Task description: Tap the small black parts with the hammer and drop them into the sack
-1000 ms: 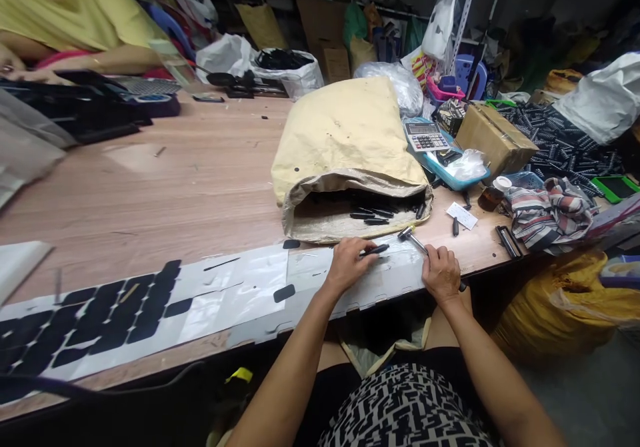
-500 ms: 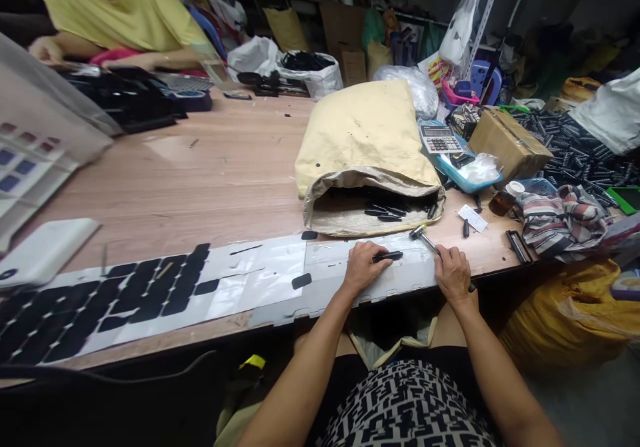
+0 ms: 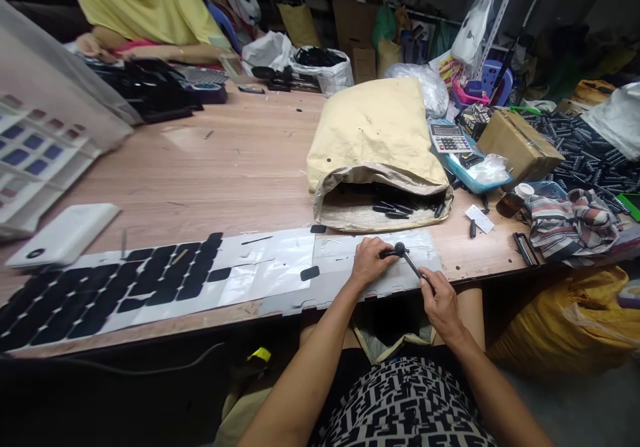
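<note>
On the grey-white board (image 3: 345, 250) at the table's front edge, my left hand (image 3: 369, 260) pinches a small black pen-like piece (image 3: 387, 254), lying nearly level. My right hand (image 3: 443, 304) is wrapped round the handle of a small hammer (image 3: 412, 265) with a metal shaft. Its dark round head is over the right end of the piece; whether they touch, I cannot tell. Just beyond my hands lies a cream sack (image 3: 370, 127), its mouth facing me, with several similar black pieces (image 3: 393, 209) inside.
Left of the board, a white sheet (image 3: 265, 267) carries rows of black stickers (image 3: 155, 274). At right are a calculator (image 3: 450, 139), a cardboard box (image 3: 520, 147), a brown bottle (image 3: 513, 200) and a striped cloth (image 3: 570, 224). Across the table sits a person in yellow (image 3: 150, 7).
My right hand has swung the hammer left, bringing its head from near the sack's mouth onto or just over the black piece. My left hand still holds that piece. The view has shifted slightly.
</note>
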Demonstrator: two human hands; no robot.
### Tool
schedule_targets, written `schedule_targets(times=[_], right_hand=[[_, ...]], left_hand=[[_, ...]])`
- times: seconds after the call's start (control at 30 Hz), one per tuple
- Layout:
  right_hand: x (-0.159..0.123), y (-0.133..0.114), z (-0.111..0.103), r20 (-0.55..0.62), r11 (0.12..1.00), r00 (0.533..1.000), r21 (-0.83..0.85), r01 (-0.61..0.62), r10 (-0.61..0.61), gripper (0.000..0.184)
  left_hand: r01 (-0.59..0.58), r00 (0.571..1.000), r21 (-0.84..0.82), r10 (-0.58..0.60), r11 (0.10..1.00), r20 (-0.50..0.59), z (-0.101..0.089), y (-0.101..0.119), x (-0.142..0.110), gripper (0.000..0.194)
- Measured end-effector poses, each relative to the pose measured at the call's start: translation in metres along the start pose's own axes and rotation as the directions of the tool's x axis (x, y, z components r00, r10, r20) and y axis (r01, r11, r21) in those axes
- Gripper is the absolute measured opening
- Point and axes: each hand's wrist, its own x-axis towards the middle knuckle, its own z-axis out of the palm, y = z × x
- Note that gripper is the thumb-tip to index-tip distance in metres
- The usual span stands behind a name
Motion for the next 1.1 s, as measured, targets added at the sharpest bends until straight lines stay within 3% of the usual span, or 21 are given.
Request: schedule_targets(times=[0.27, 0.8, 0.93, 1.1], right_hand=[[0.001, 0.000, 0.004, 0.044, 1.000, 0.999, -0.012, -0.009, 0.009, 0.034], [0.011, 0.015, -0.007, -0.066, 0.999, 0.997, -0.012, -0.049, 0.048, 0.032], [0.033, 0.031, -0.013, -0.157, 0.980, 0.987, -0.187, -0.062, 0.032, 0.034], [0.053, 0.050, -0.012, -0.182, 0.855, 0.983, -0.513, -0.080, -0.017, 0.032]], left_hand=[[0.013, 1.000, 0.004, -0.013, 1.000, 0.010, -0.001, 0.002, 0.000, 0.012], [0.013, 1.000, 0.004, -0.013, 1.000, 0.018, -0.002, 0.002, 0.000, 0.016], [0.004, 1.000, 0.009, -0.005, 1.000, 0.022, -0.003, 0.001, 0.000, 0.015], [0.000, 1.000, 0.006, 0.000, 1.000, 0.023, -0.004, 0.002, -0.001, 0.017]])
